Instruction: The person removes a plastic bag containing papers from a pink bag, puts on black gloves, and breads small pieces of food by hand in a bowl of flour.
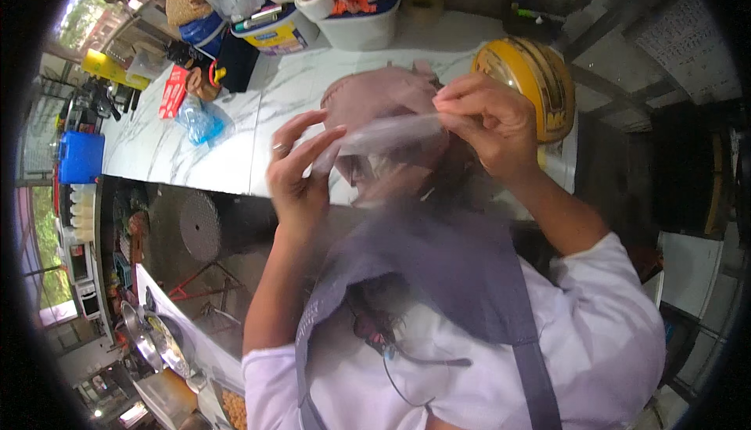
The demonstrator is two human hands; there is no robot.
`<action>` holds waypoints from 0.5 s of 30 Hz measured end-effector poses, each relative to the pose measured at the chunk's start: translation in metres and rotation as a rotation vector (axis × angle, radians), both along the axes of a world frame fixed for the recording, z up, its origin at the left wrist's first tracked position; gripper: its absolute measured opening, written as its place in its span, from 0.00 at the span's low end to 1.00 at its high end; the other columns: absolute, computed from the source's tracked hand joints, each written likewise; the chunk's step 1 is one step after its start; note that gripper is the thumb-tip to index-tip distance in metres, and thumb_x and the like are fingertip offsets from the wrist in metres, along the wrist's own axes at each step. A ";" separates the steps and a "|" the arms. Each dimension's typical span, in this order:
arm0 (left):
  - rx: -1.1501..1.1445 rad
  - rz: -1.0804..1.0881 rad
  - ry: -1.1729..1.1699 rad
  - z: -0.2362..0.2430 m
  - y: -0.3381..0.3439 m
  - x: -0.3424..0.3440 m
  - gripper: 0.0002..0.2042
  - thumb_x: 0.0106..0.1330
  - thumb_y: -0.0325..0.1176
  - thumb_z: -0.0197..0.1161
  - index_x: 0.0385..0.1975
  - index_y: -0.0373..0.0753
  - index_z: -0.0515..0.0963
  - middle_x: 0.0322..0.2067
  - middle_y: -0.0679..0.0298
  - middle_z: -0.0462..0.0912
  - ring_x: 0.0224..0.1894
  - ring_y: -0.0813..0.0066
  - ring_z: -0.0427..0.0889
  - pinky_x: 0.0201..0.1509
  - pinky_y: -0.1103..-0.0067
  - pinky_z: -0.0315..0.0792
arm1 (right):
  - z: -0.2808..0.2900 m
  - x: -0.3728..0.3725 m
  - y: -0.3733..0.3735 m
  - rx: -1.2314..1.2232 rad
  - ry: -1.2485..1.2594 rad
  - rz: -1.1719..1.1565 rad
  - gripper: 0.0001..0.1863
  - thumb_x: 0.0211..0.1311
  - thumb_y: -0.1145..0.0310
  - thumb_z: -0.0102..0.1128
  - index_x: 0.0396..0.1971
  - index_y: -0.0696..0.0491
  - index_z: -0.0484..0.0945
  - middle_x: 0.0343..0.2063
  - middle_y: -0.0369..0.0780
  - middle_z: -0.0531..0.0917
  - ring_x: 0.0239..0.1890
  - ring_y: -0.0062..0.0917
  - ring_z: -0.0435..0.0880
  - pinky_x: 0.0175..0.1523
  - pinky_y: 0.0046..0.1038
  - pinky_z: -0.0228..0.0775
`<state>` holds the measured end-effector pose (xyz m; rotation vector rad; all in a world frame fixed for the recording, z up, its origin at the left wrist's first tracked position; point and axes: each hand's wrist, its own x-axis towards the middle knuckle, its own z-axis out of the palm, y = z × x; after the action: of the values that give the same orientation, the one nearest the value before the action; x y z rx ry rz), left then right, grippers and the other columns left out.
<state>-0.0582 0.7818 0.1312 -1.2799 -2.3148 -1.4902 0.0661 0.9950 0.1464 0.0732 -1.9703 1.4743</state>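
On the marble-patterned bench [134, 142], a blue plastic bag [202, 121] lies at the left. Next, the left hand [301, 162] pinches one end of a translucent plastic piece [385, 134], held up before a mauve cloth item [374, 95]. The right hand [494, 123] pinches the other end, near a yellow rounded object [558, 79].

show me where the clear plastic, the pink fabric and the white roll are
Clear plastic [395, 132]: head view, on the middle of its stretched length
Pink fabric [366, 97]: head view, on its upper left part
White roll [319, 12]: head view, on its outer side
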 end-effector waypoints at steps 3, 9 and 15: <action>0.126 -0.094 -0.284 0.017 0.006 0.006 0.07 0.61 0.29 0.57 0.33 0.31 0.77 0.32 0.60 0.80 0.39 0.71 0.76 0.47 0.77 0.67 | -0.003 0.007 0.001 -0.215 -0.069 0.056 0.07 0.49 0.77 0.63 0.31 0.57 0.78 0.31 0.40 0.80 0.34 0.23 0.78 0.42 0.24 0.70; 0.228 -0.097 -1.105 -0.002 0.010 0.023 0.10 0.66 0.34 0.54 0.41 0.36 0.69 0.26 0.67 0.76 0.26 0.82 0.74 0.33 0.85 0.67 | -0.005 0.031 -0.022 0.916 0.100 -0.072 0.18 0.51 0.68 0.55 0.45 0.50 0.72 0.40 0.41 0.77 0.46 0.30 0.76 0.52 0.47 0.59; 0.177 -0.152 -1.431 -0.012 0.016 0.032 0.20 0.66 0.30 0.53 0.55 0.37 0.59 0.32 0.65 0.74 0.27 0.81 0.75 0.30 0.86 0.69 | -0.049 0.012 -0.039 1.006 -0.128 0.022 0.17 0.49 0.68 0.53 0.42 0.52 0.74 0.43 0.41 0.78 0.47 0.32 0.77 0.57 0.41 0.61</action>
<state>-0.0266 0.7975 0.1190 -0.1973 -2.4683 -3.2612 0.0781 0.9556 0.0978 0.4367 -2.6246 0.3727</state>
